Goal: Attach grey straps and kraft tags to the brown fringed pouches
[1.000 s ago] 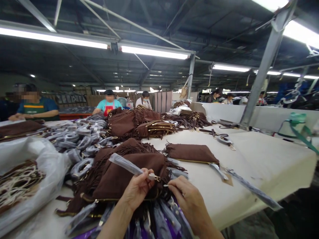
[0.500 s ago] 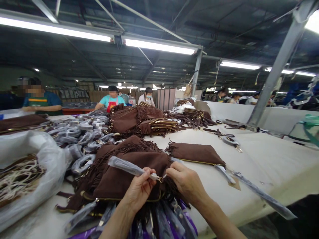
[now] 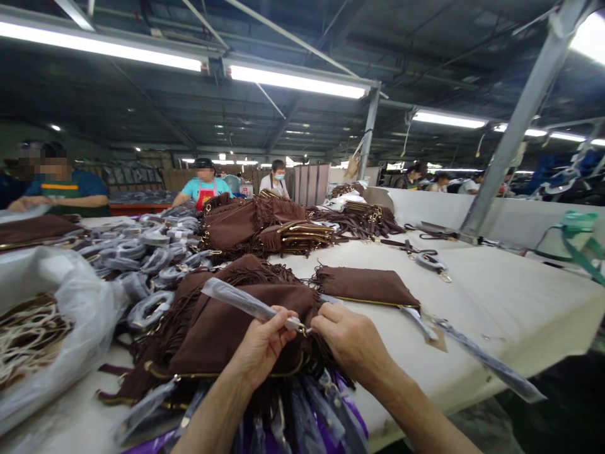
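My left hand [image 3: 265, 343] grips a wrist strap [image 3: 236, 296] wrapped in clear plastic, near its metal end. A gold clasp [image 3: 303, 330] sticks out past the thumb, towards my right hand [image 3: 350, 337]. The right fingers are pinched together at the clasp; what lies between them is too small to make out. Under both hands lies a pile of brown fringed bags [image 3: 212, 334] with gold zips. Several plastic-wrapped straps [image 3: 302, 416] hang from the pile's near side. To the right, another brown bag [image 3: 368, 285] lies flat with a wrapped strap [image 3: 491, 362] beside it.
Many wrapped coiled straps [image 3: 151, 309] are heaped on the left, behind a plastic sack [image 3: 89, 296] of cords. More stacked brown bags [image 3: 231, 227] stand further back on the white table [image 3: 510, 284]. A metal post [image 3: 520, 120] rises at the right. Co-workers [image 3: 205, 186] are across the table.
The right fingertips have come closer to the clasp, covering the small pale bit seen between them earlier. My left hand keeps its grip on the strap. The whole view has shifted slightly.
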`<state>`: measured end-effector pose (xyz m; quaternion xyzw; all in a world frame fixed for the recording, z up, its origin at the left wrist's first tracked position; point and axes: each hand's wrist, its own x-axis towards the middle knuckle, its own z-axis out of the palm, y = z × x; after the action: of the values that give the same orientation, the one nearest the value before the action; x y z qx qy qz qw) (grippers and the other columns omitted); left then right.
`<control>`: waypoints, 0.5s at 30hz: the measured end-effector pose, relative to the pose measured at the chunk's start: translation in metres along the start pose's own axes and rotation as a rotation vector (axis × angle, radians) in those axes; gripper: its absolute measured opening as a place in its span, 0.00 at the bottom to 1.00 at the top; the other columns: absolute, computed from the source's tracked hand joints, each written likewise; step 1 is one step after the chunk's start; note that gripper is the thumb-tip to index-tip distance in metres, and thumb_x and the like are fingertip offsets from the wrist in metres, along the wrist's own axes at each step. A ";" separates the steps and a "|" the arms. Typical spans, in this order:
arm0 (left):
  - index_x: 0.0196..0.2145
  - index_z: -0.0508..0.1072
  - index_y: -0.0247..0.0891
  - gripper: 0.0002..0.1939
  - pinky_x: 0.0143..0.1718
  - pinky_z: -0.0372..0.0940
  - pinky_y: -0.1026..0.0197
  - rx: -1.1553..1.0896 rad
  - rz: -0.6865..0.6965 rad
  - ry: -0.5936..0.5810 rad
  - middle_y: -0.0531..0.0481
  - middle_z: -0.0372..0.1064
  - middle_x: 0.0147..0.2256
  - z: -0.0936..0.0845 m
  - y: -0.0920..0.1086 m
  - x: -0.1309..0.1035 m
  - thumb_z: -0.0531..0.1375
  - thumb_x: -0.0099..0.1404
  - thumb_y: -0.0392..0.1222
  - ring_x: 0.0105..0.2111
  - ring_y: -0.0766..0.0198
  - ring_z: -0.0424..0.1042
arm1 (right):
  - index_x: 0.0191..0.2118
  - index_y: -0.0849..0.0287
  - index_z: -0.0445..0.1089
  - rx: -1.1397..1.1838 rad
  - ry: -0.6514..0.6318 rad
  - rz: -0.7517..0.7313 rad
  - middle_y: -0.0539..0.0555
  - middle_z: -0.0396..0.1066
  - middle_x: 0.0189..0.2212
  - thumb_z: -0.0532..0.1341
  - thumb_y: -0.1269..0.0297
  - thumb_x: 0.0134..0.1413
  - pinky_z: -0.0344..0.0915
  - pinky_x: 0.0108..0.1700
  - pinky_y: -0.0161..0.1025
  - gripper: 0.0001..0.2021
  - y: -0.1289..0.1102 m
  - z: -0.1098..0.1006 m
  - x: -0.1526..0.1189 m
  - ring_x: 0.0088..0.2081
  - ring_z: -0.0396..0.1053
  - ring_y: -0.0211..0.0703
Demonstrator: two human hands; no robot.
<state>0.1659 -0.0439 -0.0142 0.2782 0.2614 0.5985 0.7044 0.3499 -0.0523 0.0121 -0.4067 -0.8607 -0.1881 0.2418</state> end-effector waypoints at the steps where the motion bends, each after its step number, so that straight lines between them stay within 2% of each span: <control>1: 0.28 0.73 0.31 0.15 0.30 0.72 0.67 0.005 -0.002 -0.002 0.47 0.74 0.31 0.001 0.001 0.000 0.75 0.49 0.35 0.30 0.67 0.73 | 0.28 0.57 0.70 0.020 -0.011 0.006 0.50 0.71 0.30 0.65 0.72 0.58 0.52 0.31 0.39 0.08 0.000 0.001 0.001 0.32 0.67 0.42; 3: 0.28 0.73 0.32 0.17 0.30 0.71 0.67 0.022 -0.009 -0.014 0.48 0.75 0.30 0.003 0.003 0.001 0.76 0.47 0.37 0.30 0.67 0.72 | 0.31 0.57 0.72 0.138 -0.043 0.037 0.52 0.72 0.31 0.62 0.72 0.60 0.54 0.32 0.38 0.06 0.002 0.001 0.002 0.33 0.69 0.43; 5: 0.29 0.73 0.32 0.19 0.32 0.71 0.67 0.057 -0.014 -0.038 0.48 0.75 0.31 0.006 0.006 0.001 0.77 0.44 0.40 0.31 0.67 0.73 | 0.37 0.58 0.74 0.367 -0.083 0.122 0.51 0.73 0.30 0.62 0.73 0.59 0.57 0.34 0.37 0.04 0.004 0.002 0.004 0.33 0.70 0.43; 8: 0.31 0.73 0.32 0.22 0.34 0.69 0.65 0.146 -0.031 -0.090 0.48 0.74 0.32 0.012 0.012 0.003 0.77 0.44 0.44 0.32 0.66 0.72 | 0.47 0.57 0.73 0.773 -0.138 0.322 0.46 0.73 0.26 0.63 0.75 0.50 0.59 0.35 0.35 0.16 0.008 0.004 0.008 0.29 0.68 0.40; 10: 0.31 0.72 0.33 0.22 0.34 0.68 0.64 0.224 -0.053 -0.127 0.48 0.73 0.31 0.016 0.014 0.005 0.76 0.45 0.46 0.32 0.65 0.72 | 0.41 0.57 0.75 1.007 -0.202 0.424 0.44 0.69 0.22 0.64 0.74 0.45 0.57 0.32 0.35 0.15 0.011 0.007 0.010 0.26 0.63 0.38; 13: 0.31 0.71 0.33 0.22 0.30 0.63 0.65 0.364 -0.044 -0.170 0.50 0.71 0.30 0.024 0.014 0.012 0.74 0.46 0.49 0.29 0.67 0.69 | 0.27 0.59 0.74 1.216 -0.300 0.475 0.44 0.63 0.19 0.64 0.70 0.40 0.51 0.29 0.35 0.03 0.011 0.016 0.009 0.24 0.57 0.36; 15: 0.32 0.71 0.34 0.22 0.26 0.58 0.66 0.547 -0.004 -0.169 0.52 0.69 0.28 0.027 0.012 0.019 0.71 0.48 0.52 0.27 0.68 0.66 | 0.27 0.59 0.74 1.286 -0.322 0.492 0.45 0.64 0.21 0.64 0.66 0.41 0.51 0.29 0.35 0.04 0.009 0.024 0.007 0.25 0.57 0.37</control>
<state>0.1791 -0.0259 0.0122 0.5064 0.3539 0.4790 0.6237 0.3471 -0.0305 -0.0024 -0.3888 -0.7093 0.4801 0.3395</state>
